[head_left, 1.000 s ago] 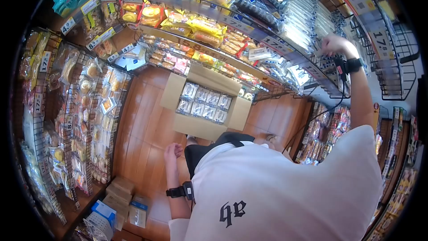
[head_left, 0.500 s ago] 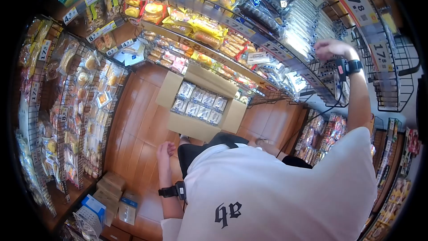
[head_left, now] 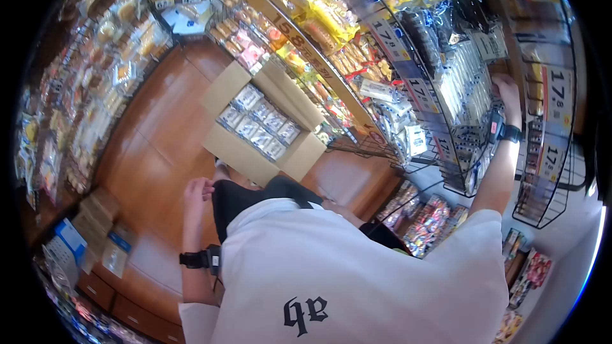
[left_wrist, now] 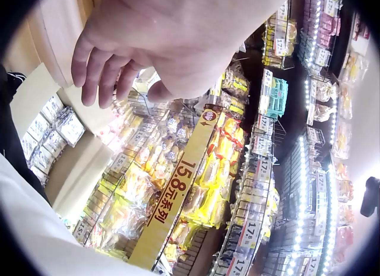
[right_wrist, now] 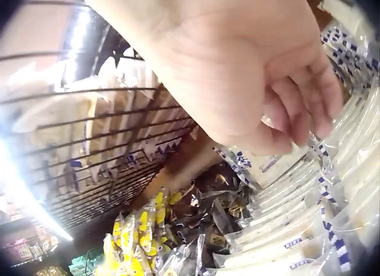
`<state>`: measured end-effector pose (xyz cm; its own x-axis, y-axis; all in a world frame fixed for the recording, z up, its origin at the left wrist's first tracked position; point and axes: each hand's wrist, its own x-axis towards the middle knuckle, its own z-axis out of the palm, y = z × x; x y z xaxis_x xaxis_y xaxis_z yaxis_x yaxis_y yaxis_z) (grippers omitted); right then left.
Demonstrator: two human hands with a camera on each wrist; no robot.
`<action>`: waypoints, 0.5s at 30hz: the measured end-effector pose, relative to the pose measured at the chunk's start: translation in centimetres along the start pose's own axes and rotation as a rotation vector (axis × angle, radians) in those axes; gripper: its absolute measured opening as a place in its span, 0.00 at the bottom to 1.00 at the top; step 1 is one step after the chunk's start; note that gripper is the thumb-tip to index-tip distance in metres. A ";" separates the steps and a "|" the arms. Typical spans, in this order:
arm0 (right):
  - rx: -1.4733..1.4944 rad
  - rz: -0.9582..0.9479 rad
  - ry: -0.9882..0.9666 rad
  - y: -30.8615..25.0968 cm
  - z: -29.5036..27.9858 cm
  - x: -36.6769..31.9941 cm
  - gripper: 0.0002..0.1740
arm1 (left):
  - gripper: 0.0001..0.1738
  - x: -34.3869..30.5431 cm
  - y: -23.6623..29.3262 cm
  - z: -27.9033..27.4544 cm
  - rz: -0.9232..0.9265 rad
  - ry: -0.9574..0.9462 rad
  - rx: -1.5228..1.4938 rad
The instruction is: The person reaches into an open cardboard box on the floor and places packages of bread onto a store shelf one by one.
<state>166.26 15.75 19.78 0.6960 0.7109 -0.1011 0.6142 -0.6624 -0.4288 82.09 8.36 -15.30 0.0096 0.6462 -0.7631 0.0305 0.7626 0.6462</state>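
Observation:
In the head view, the right hand [head_left: 507,92] reaches into a wire shelf beside a row of clear packets with pale contents [head_left: 462,83]. Seen from the right wrist, that hand [right_wrist: 249,74] has bent fingers at the upper end of the pale packets [right_wrist: 279,234]; whether it pinches one cannot be told. The left hand [head_left: 197,191] hangs low beside the body, left of the dark shorts. In the left wrist view, the left hand [left_wrist: 148,44] has loosely bent fingers and holds nothing.
An open carton [head_left: 226,89] with wrapped packs [head_left: 261,118] stands on the floor [head_left: 146,153]. Shelves of packaged food line both sides. Dark packets [right_wrist: 208,199] and yellow packets [right_wrist: 133,240] lie near the right hand. Small boxes [head_left: 95,216] stand at lower left.
The head view has turned, so the carton and body sit further left. The right hand has moved from above the pale packets to deeper between the shelf racks. The left hand still hangs.

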 end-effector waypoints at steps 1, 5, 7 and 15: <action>-0.177 -0.145 0.086 -0.2 0.0 1.5 0.16 | 0.15 0.0 -0.2 -0.1 -0.010 0.004 0.009; -0.312 -0.482 0.417 -0.3 1.0 8.5 0.38 | 0.16 -0.9 -1.3 -1.2 -0.083 0.063 0.031; -0.546 -0.572 0.551 -1.2 0.4 10.7 0.48 | 0.16 -0.8 -2.6 -2.0 -0.095 0.084 -0.004; -0.730 -0.491 0.392 -1.4 0.8 14.8 0.58 | 0.16 -2.0 -4.1 -2.2 -0.133 0.158 -0.009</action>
<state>175.42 27.41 18.13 0.2930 0.9062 0.3050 0.8578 -0.3900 0.3347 79.78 4.01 -16.41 -0.1511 0.5360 -0.8306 0.0118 0.8412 0.5407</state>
